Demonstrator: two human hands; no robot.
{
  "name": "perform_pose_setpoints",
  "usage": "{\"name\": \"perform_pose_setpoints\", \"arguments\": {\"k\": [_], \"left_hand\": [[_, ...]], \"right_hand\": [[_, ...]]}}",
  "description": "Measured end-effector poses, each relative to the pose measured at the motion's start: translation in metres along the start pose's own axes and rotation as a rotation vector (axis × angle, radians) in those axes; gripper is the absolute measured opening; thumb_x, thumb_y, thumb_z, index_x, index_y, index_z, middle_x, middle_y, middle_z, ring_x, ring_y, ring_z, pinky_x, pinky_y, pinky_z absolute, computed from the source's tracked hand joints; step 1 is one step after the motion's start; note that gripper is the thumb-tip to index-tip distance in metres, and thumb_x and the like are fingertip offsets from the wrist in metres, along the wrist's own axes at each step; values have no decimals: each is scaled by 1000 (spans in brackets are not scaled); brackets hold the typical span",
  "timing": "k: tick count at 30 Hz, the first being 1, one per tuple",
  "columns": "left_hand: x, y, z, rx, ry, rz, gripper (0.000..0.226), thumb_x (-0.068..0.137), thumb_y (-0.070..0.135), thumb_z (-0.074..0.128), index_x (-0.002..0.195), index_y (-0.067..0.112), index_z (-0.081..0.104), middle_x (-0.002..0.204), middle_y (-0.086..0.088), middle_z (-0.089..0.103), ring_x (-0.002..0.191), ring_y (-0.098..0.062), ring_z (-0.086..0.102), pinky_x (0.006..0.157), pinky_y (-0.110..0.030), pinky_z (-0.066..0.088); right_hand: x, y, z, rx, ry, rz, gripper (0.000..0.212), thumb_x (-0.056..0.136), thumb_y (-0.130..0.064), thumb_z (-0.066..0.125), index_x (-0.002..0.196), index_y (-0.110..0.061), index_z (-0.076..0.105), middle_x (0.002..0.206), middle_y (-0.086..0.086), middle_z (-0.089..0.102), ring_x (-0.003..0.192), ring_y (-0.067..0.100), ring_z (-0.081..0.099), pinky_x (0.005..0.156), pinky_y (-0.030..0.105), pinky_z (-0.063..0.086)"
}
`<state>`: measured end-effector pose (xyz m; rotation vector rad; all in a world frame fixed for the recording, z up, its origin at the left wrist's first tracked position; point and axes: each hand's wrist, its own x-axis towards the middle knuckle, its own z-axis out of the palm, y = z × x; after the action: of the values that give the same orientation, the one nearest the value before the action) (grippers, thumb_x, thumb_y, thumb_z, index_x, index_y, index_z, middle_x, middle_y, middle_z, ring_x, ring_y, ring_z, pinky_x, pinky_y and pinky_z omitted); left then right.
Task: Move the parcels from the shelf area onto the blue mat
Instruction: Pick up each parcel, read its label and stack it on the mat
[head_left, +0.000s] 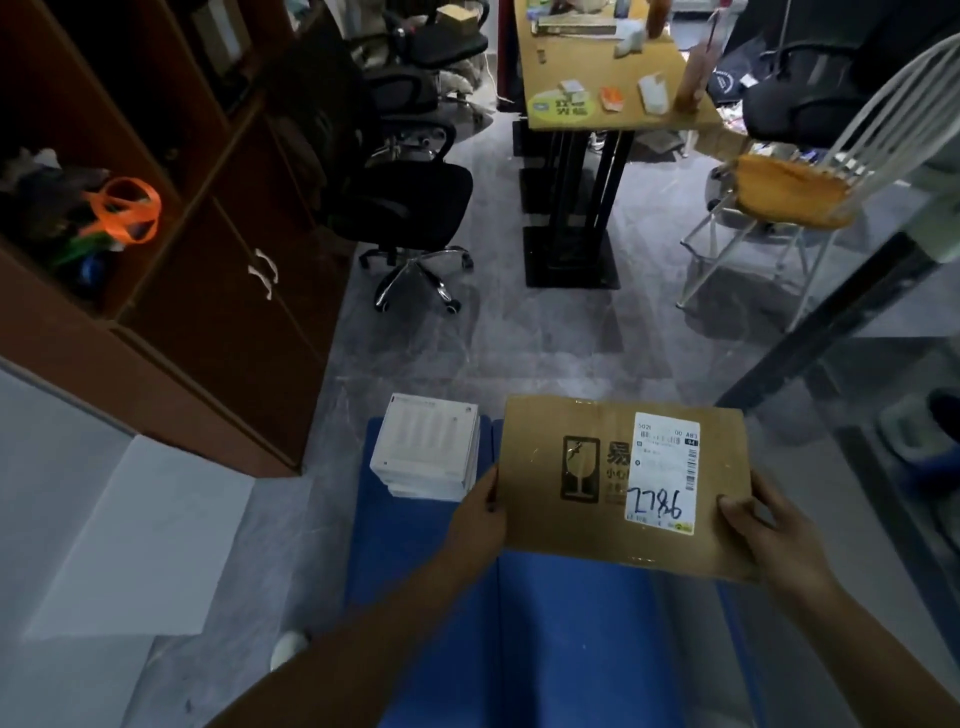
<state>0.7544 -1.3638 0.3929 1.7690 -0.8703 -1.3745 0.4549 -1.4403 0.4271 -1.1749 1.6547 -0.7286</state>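
Note:
A brown cardboard parcel (571, 525) with a white shipping label marked 2786 hangs over the far right part of the blue mat (561, 639). My left hand (480, 512) grips its left edge and my right hand (763, 525) grips its right edge, thumb on top. Whether the parcel touches the mat I cannot tell. A white flat box stack (426, 447) lies on the mat's far left corner, just left of the parcel.
A dark brown shelf cabinet (208, 291) stands at the left, with an orange bag (127, 210) in an open bay. A white board (140, 540) lies on the floor left of the mat. Office chairs (410, 208), a yellow table (613, 67) and a white chair (789, 197) stand beyond.

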Motion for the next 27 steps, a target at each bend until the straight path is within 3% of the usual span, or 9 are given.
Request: {"name": "perform_pose_setpoints", "arguments": {"k": [4,9,12,14,17,20,22,25,27], "left_hand": [[117,-54,11,-127,67,-117,19,102,15,45,118,19,35,114,-6,54,85,-5,53,59,-9,46],[271,-154,28,-160,-3,-144,16,102,29,46,109,18,38,96,-3,51,72,-7,49,45,-7,41],[340,-214,29,-129,-22,-130,12,100,24,48,94,24,38,92,-5,49,69,-8,45,42,-8,37],[375,-251,30,-76,-80,-113,14,98,15,51,89,11,41,90,-14,48,68,-13,42,49,-17,38],[415,-295,39,-64,-114,-110,15,91,0,53,102,-8,48,102,-27,54,75,-26,44,61,-32,39],[433,-322,46,27,23,-152,44,89,-4,46,133,1,39,130,-26,47,81,-18,52,51,-20,40],[433,-336,50,85,45,-93,70,94,1,48,153,14,13,154,-12,29,105,-9,50,56,-5,41],[420,-339,58,119,-5,-37,92,96,3,51,153,23,-19,164,5,-9,123,8,23,65,13,27],[411,-335,64,211,-8,-46,95,96,6,52,150,15,-25,160,2,-26,143,-2,-2,88,14,6]], "right_hand": [[89,42,61,-19,52,30,55,89,-26,68,140,-34,49,128,7,60,113,29,59,95,49,49],[211,148,155,56,233,93,52,92,-11,62,139,-31,51,130,0,58,112,19,56,81,30,47],[273,205,217,78,302,130,55,93,0,54,141,-27,48,137,-1,54,118,17,54,93,31,47],[305,239,250,76,338,158,60,91,6,49,143,-25,47,139,0,53,121,18,52,102,34,43],[349,278,281,42,306,200,66,88,11,46,145,-24,44,143,2,49,122,17,49,99,30,40],[377,314,299,21,194,226,71,86,18,47,147,-16,39,147,3,44,130,22,45,107,42,41],[392,332,304,33,171,220,73,85,20,44,148,-16,37,149,1,43,133,21,44,108,48,39],[407,345,301,106,170,203,74,85,21,41,146,-19,41,146,-1,48,131,22,47,104,48,42],[407,346,295,102,107,196,74,86,19,45,146,-23,41,144,-1,50,126,24,51,89,42,48]]}}
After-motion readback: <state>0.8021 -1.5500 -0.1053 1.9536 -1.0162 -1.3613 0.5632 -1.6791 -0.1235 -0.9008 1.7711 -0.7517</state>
